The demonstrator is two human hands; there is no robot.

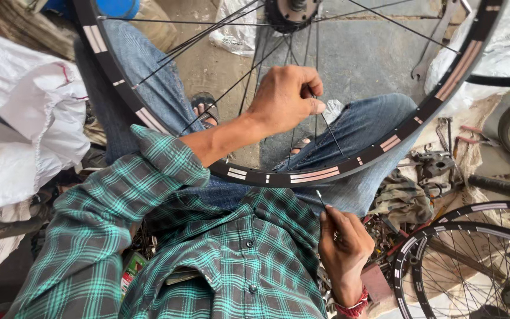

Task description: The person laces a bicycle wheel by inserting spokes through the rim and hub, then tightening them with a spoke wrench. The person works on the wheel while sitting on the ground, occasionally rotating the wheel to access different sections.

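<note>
Bags: soft white plastic bags point(19, 118) lie crumpled at the far left.
Shirt: the person wears a green checked shirt point(208, 254) of thin cloth with small dark buttons.
Jeans: blue jeans point(149, 82), rough and faded, cover both bent knees.
Rim: a round black rim point(302, 175) with pale stripes rests across the lap, curving up on both sides.
Spokes: thin shiny wire spokes point(219, 97) run from the rim up to the dark hub point(291, 12) at the top.
Left hand: the left hand point(287, 97) reaches inside the wheel, fingers curled almost shut, thumb and fingers pinching one spoke near the middle.
Right hand: the right hand point(343, 242) is below the rim, just beside it, fingers closed around a thin metal tool point(321, 199) whose tip points up at the rim. A red thread band point(352, 307) goes round the wrist.
Spanner: a flat grey spanner point(435, 47) lies on the concrete floor behind the spokes.
Parts: rusty metal bits point(432, 168) sit in a heap to the right.
Other wheels: more black wheels point(473, 260) with spokes lie at the lower right.
</note>
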